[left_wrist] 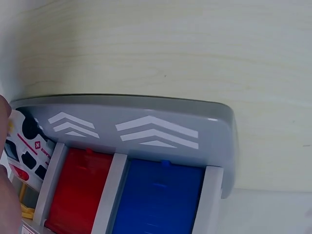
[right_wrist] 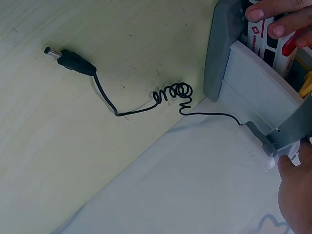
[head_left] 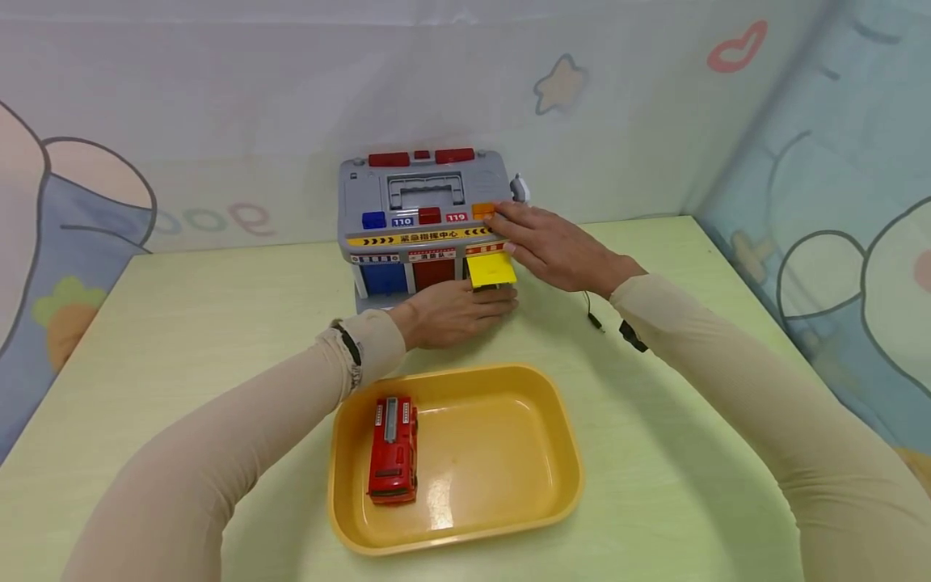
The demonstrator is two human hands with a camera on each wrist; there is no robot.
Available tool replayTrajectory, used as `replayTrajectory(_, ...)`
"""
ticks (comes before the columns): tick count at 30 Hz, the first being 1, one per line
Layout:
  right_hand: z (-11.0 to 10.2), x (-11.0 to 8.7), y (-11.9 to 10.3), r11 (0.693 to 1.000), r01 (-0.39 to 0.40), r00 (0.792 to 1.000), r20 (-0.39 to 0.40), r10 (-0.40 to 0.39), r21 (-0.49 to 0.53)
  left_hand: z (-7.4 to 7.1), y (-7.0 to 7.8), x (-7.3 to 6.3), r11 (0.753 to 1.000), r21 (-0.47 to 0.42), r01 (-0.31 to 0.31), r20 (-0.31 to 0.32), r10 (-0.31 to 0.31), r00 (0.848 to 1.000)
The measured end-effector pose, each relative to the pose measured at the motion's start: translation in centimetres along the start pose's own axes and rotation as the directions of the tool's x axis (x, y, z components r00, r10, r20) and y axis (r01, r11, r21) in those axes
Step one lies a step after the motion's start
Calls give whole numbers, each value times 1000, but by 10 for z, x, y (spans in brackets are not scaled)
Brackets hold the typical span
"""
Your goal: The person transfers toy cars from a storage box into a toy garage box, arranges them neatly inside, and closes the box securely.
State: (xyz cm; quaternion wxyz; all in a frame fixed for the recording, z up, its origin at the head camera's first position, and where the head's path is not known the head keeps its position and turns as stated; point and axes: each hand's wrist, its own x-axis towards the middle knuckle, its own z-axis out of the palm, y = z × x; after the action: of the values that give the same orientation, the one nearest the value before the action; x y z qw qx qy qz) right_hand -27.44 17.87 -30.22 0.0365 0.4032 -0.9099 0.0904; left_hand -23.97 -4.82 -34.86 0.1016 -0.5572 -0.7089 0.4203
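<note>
A grey toy emergency station (head_left: 361, 190) stands at the back of the table. Its yellow door (head_left: 490, 268) at the right bay is swung up, while the blue door (left_wrist: 158, 195) and red door (left_wrist: 80, 185) are down. In that right bay sits a white toy ambulance (right_wrist: 265, 41) with red markings, seen partly in both wrist views. My left hand (head_left: 463, 313) lies under the yellow door, its extended fingers touching the ambulance. My right hand (head_left: 551, 246) rests on the station's roof at the right front corner, fingers fairly straight.
A yellow tray (head_left: 494, 461) lies nearer me, holding a red toy fire truck (head_left: 393, 453) on its left side. From the station's right side a thin coiled black cord (right_wrist: 178, 91) runs out to a plug (right_wrist: 78, 63) on the table. A printed curtain (head_left: 291, 105) hangs behind.
</note>
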Motion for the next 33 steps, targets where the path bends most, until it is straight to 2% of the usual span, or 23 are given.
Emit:
replayTrajectory(10,0,0,0,1000,-2,1000,0,2,-5,5,2,-4,1000,-19,12,-1,-12,1000)
replayTrajectory(22,0,0,0,1000,-13,1000,-3,13,10,8,-1,-10,998,-52,40,45,-37,998)
replayTrajectory(28,0,1,-1,1000,-11,1000,-4,11,12,10,-1,-14,999,-7,48,105,-47,993)
replayTrajectory(33,1,1,-2,1000,-19,1000,0,19,9,10,-1,-15,999,3,49,111,-49,993)
